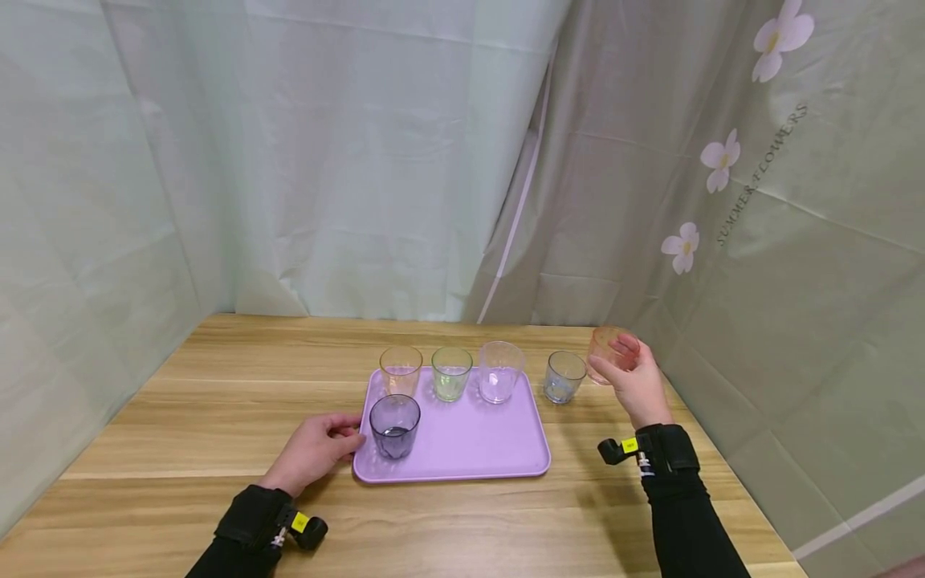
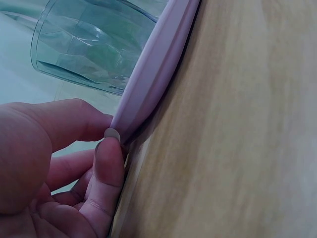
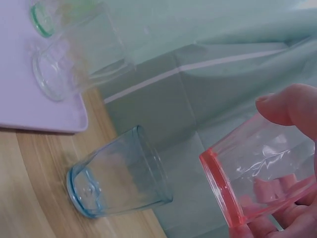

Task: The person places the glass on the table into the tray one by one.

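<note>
My right hand [image 1: 639, 385] holds a pink drinking glass [image 3: 265, 173] at the right of the table, fingers and thumb around its sides. Its base appears off the tabletop. Just left of it stands a blue glass [image 1: 564, 377] on the wood. My left hand [image 1: 318, 449] pinches the left rim of a purple tray [image 1: 477, 449] between thumb and finger. On the tray, close to that hand, is a dark grey glass [image 1: 394, 425]. Along the tray's far side stand an amber glass [image 1: 401, 371], a green glass [image 1: 451, 374] and a clear glass [image 1: 500, 372].
The wooden table [image 1: 217, 401] stretches out to both sides of the tray. Pale green curtains [image 1: 361, 160] hang behind it and along both sides, with the right one close to my right hand.
</note>
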`<state>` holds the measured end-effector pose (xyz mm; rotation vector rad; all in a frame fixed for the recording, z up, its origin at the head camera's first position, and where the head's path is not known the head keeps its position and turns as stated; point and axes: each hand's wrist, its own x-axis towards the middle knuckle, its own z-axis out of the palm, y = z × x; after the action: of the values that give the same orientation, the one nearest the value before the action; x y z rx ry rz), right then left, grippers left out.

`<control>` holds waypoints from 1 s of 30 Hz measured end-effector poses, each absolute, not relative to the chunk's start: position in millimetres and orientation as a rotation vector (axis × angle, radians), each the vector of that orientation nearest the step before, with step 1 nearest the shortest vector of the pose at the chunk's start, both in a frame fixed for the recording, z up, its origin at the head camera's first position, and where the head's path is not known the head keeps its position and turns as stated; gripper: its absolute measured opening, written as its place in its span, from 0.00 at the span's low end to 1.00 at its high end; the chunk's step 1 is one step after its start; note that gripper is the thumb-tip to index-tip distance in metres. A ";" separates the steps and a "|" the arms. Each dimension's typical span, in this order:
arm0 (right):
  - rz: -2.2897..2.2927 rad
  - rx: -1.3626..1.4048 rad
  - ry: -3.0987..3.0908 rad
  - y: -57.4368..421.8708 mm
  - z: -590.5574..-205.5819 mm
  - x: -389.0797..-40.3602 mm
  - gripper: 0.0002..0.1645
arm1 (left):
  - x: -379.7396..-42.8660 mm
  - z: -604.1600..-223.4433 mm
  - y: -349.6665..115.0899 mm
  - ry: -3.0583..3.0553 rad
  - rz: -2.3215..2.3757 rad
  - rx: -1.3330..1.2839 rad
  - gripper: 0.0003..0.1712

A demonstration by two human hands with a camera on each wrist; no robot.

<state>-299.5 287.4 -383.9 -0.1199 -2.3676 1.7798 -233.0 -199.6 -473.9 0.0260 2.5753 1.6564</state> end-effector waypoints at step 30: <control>1.808 0.062 -2.381 265.5 -365.9 -295.0 0.51 | -234.9 -476.1 -200.3 2.584 1.653 0.024 0.29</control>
<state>-295.0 265.5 -365.9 0.0624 -2.3808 1.8077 -234.9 -200.3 -476.1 0.0239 2.5842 1.6533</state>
